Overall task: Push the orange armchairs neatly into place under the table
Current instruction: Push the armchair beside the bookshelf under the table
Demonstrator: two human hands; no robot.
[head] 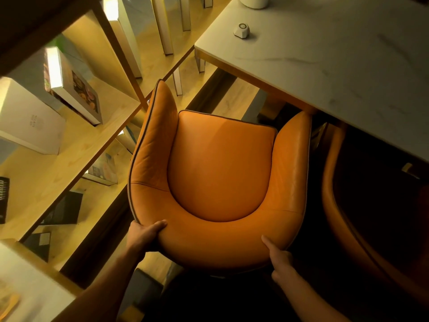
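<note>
An orange leather armchair with a curved back fills the middle of the view, seen from above. Its open front faces the white marble table at the upper right, and its right arm tip touches or sits just under the table's edge. My left hand grips the left side of the backrest, thumb on top. On the right side of the backrest, my right hand holds on with the thumb lying on the leather. A second orange armchair stands at the right, largely tucked under the table and in shadow.
A wooden shelf unit with boxes and books runs along the left, close to the chair's left arm. A small white device and a white object sit on the table. A narrow strip of wooden floor shows between shelf and table.
</note>
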